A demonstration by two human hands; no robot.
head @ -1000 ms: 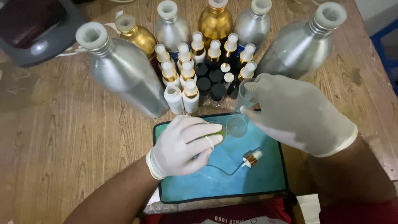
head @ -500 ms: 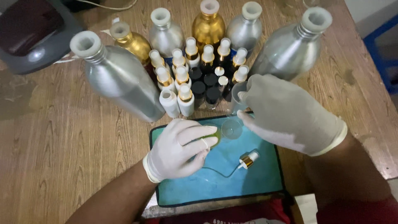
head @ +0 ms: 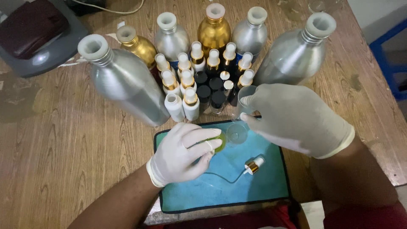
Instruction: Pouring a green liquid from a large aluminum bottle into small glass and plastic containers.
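My left hand [head: 184, 152], in a white glove, is closed round a small bottle of yellow-green liquid [head: 219, 141] over the blue mat [head: 237, 186]. My right hand [head: 296, 116], also gloved, grips a clear glass beaker [head: 242, 111], tilted so its mouth hangs right beside the bottle's top. A gold-and-white spray pump with a thin tube [head: 252, 165] lies loose on the mat between my wrists.
Behind the mat stand several small spray bottles with white caps [head: 188, 101] and dark vials [head: 212, 91]. Large silver aluminium bottles [head: 123, 80] [head: 296, 55] flank them, with a gold bottle [head: 214, 29] behind. A grey device [head: 38, 38] sits far left on the wooden table [head: 63, 161].
The view has shifted slightly. Both hands stay over the mat, with the beaker held beside the small bottle much as before.
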